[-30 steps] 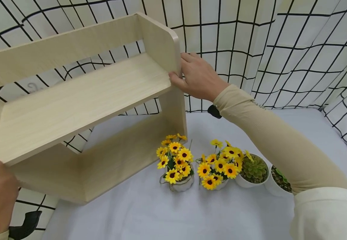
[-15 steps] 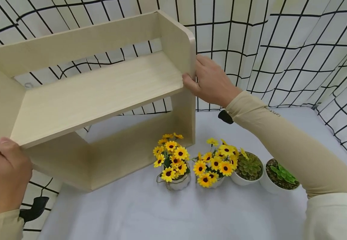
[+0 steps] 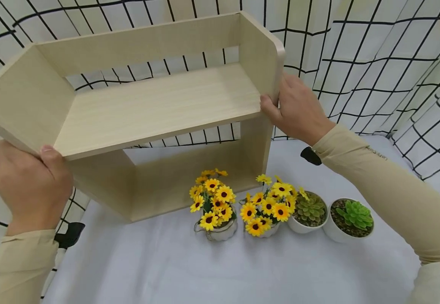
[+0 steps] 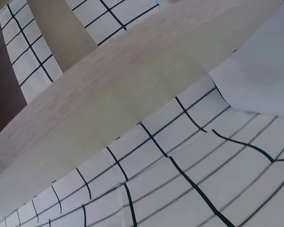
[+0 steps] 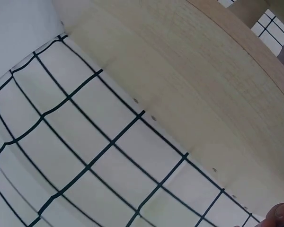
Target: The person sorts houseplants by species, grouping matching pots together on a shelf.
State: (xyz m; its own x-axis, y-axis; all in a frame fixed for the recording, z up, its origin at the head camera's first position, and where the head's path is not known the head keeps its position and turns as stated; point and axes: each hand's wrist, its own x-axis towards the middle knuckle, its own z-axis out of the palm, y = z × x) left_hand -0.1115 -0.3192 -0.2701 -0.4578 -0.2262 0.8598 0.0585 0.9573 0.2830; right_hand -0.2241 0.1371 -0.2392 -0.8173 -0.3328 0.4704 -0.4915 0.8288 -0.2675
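A pale wooden two-tier shelf (image 3: 159, 109) stands on the white-covered table (image 3: 189, 270), a little askew in the head view. My left hand (image 3: 33, 181) grips its left side panel at the height of the middle board, thumb on the front edge. At the same height on the other side, my right hand (image 3: 300, 107) holds the right panel, thumb in front and fingers around the outer face. The left wrist view has a side panel (image 4: 123, 80) slanting across it, the hand out of sight. Fingertips (image 5: 279, 215) just show beside the panel (image 5: 180, 80) in the right wrist view.
Two pots of yellow flowers, one left (image 3: 216, 202) and one right (image 3: 269, 209), stand before the shelf's right half. Farther right are two white-potted succulents, a dull green one (image 3: 310, 209) and a bright green one (image 3: 351, 215). Behind hangs a black-gridded white curtain (image 3: 372, 71).
Both hands have shifted the shelf rightward, and its left end has swung back, so it faces forward more squarely. The left hand has come farther into view. The potted plants stay on the table.
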